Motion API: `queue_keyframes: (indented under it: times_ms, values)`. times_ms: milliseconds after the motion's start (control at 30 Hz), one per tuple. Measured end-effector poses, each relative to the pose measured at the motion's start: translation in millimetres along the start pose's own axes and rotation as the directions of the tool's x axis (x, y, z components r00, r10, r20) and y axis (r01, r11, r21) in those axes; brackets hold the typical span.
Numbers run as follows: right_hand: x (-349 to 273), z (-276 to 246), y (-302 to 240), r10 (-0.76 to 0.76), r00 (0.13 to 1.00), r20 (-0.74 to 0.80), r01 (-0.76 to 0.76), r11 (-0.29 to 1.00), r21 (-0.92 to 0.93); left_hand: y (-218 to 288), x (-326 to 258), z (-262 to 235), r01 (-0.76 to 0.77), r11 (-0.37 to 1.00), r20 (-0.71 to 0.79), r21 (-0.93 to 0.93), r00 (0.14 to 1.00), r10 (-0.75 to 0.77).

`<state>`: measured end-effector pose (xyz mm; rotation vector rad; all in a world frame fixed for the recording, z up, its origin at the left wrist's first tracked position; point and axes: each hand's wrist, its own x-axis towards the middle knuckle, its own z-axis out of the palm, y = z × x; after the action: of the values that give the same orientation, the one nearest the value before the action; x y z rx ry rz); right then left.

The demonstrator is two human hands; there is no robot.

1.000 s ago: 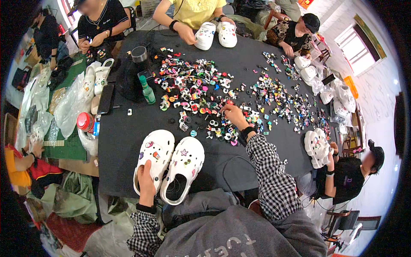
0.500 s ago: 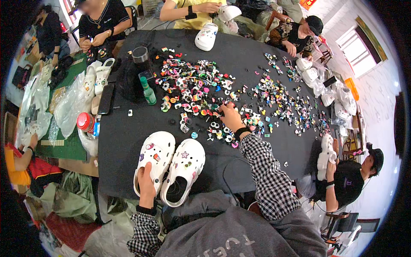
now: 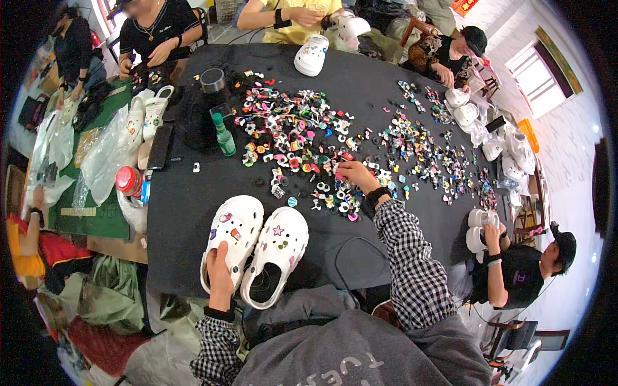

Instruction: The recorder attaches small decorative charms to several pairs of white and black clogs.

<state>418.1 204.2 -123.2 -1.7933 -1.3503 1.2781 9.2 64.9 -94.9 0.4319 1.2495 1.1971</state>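
A pair of white clogs lies side by side at the table's near edge. My left hand (image 3: 220, 275) grips the left clog (image 3: 237, 222) at its foot opening, some fingers hidden inside. Small coloured charms sit on that clog, including a red one and a purple one. The right clog (image 3: 282, 239) carries a pink star and other charms; no hand touches it. Over the near part of a loose charm pile (image 3: 293, 119), my right hand (image 3: 362, 177) has its fingertips pinched together. Whatever may be between them is too small to make out.
A green bottle (image 3: 223, 135) and a dark round container (image 3: 213, 81) stand left of the pile. Another white clog (image 3: 311, 56) rests at the far edge. More charms (image 3: 425, 145) spread rightward. A black cable (image 3: 344, 248) curls near my right sleeve. Co-workers sit around the table.
My right hand has drawn slightly right within the charm pile, its fingers now pinched. My left hand and the clogs stay put. At the right, a co-worker has turned the white shoes held there.
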Motion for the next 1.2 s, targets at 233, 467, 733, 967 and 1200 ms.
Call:
queue_keyframes:
  times_ms: [233,467,733,967,1200]
  values:
    - [-4,0,-9,0.067,0.998,0.02,-0.068,0.995,0.077,-8,6,-10,0.019,0.999,-0.018,0.038,1.0,-0.018]
    - [-3,5,-11,0.124,0.99,0.063,-0.133,0.978,0.159,-2,3,-5,0.017,1.0,0.008,0.018,1.0,-0.017]
    - [4,3,5,0.093,0.994,0.054,-0.104,0.956,0.275,-11,9,-11,-0.007,1.0,0.038,-0.005,0.999,0.007]
    - [-2,8,0,0.124,0.992,0.031,-0.127,0.951,0.283,-5,5,-7,0.008,0.999,0.034,-0.031,0.999,-0.007]
    - [-9,12,-7,0.108,0.994,0.005,-0.105,0.957,0.269,-5,4,-6,0.032,0.999,0.017,-0.023,0.999,-0.032]
